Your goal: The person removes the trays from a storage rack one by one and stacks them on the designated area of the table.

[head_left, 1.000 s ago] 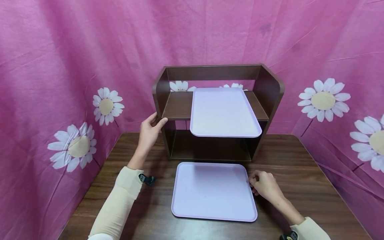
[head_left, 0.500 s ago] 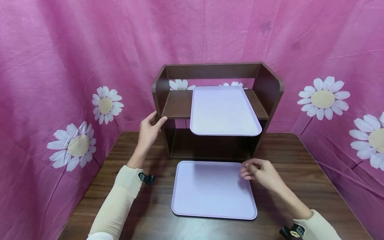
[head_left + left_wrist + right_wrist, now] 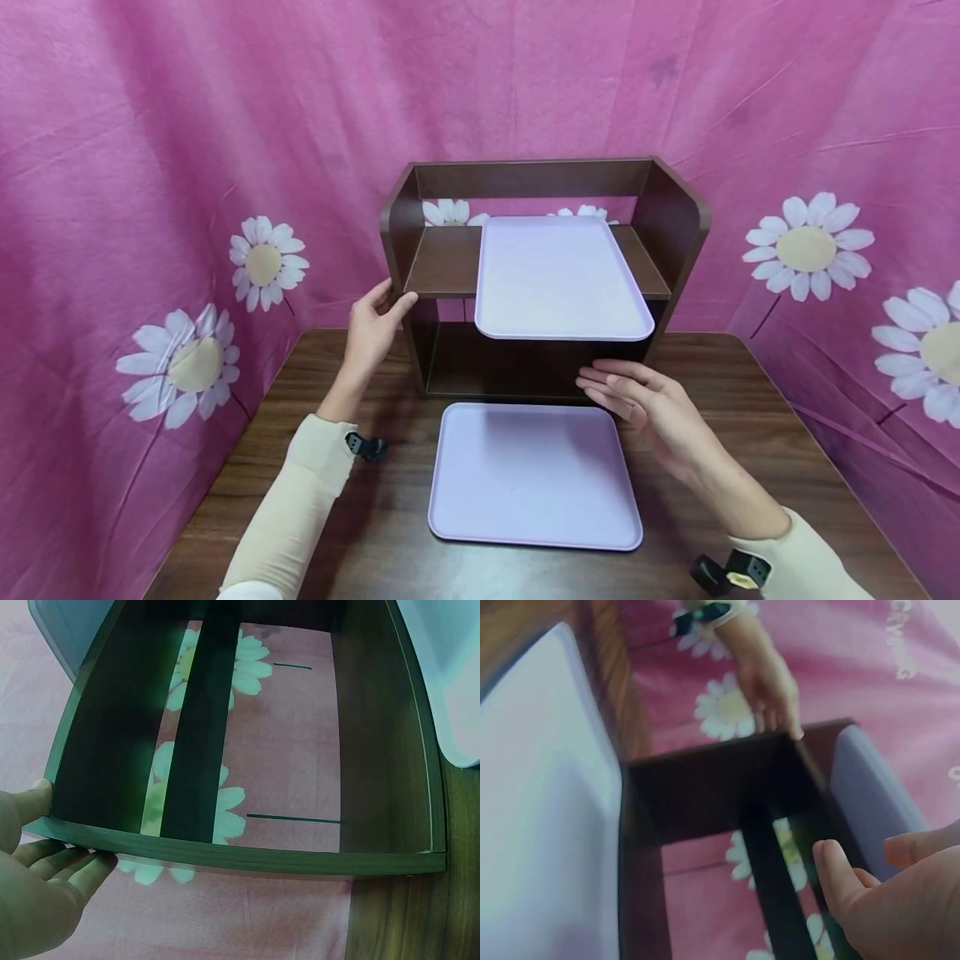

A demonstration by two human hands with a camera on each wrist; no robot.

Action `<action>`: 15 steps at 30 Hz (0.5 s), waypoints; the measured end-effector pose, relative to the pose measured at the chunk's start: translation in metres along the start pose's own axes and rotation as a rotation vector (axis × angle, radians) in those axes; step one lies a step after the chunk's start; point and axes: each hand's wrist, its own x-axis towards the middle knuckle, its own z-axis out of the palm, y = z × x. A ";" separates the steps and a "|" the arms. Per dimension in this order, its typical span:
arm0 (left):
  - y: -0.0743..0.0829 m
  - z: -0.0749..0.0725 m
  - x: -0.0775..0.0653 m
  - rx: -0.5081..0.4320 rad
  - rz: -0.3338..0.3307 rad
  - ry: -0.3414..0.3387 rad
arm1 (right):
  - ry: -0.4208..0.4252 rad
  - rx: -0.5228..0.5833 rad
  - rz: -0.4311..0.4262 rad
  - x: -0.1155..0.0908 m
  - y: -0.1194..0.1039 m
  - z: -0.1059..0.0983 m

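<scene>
A dark brown two-tier shelf (image 3: 675, 229) stands on the table in the head view. My left hand (image 3: 371, 329) grips its left side, thumb on the front edge and fingers (image 3: 64, 866) on the outer face. One lilac tray (image 3: 562, 279) lies on the upper tier, its near end sticking out past the front. Another lilac tray (image 3: 532, 475) lies flat on the table before the shelf. Holding nothing, my right hand (image 3: 660, 412) hovers at the right front of the lower compartment, fingers extended. In the right wrist view, that hand (image 3: 907, 900) appears close to the upper tray (image 3: 877, 795).
Brown wood-grain table (image 3: 300, 500) surrounds the lower tray. Behind and on both sides hangs a pink cloth (image 3: 315, 100) printed with white daisies. A horizontal bar (image 3: 201, 735) crosses the shelf's open back.
My right hand has left the right edge of the lower tray, rising forward to the shelf's lower opening while its fingers straightened. The left hand and both trays stay put.
</scene>
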 end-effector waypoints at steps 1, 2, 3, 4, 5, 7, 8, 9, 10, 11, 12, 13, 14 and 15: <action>0.000 0.000 0.000 0.000 0.000 0.000 | -0.009 0.040 0.003 0.001 -0.003 0.002; 0.000 0.000 0.000 -0.002 -0.001 0.000 | -0.016 0.072 0.008 0.001 -0.006 0.003; 0.001 0.000 0.000 -0.004 -0.001 0.000 | -0.021 0.100 0.014 0.002 -0.008 0.005; 0.001 0.000 0.000 -0.006 -0.001 0.000 | -0.027 0.133 0.016 0.003 -0.010 0.007; 0.001 0.000 0.000 -0.011 0.000 0.000 | -0.028 0.162 0.021 0.004 -0.013 0.008; 0.002 0.000 0.000 -0.016 0.002 -0.001 | -0.030 0.213 0.033 0.006 -0.016 0.011; 0.002 0.000 0.000 -0.020 0.003 -0.002 | -0.033 0.233 0.037 0.007 -0.017 0.013; 0.002 0.000 0.000 -0.022 0.005 -0.003 | -0.037 0.256 0.039 0.008 -0.019 0.014; 0.002 0.000 0.000 -0.023 0.006 -0.004 | -0.040 0.282 0.040 0.009 -0.020 0.016; 0.001 0.000 0.000 -0.022 0.006 -0.004 | -0.044 0.308 0.041 0.010 -0.020 0.018; 0.001 0.000 0.000 -0.020 0.007 -0.003 | -0.049 0.335 0.039 0.011 -0.020 0.019; 0.001 0.000 0.000 -0.019 0.009 -0.002 | -0.056 0.364 0.035 0.012 -0.021 0.021; 0.000 0.000 0.001 -0.019 0.010 -0.002 | -0.061 0.394 0.032 0.013 -0.021 0.022; 0.000 0.000 0.001 -0.018 0.010 -0.002 | -0.064 0.421 0.027 0.013 -0.021 0.024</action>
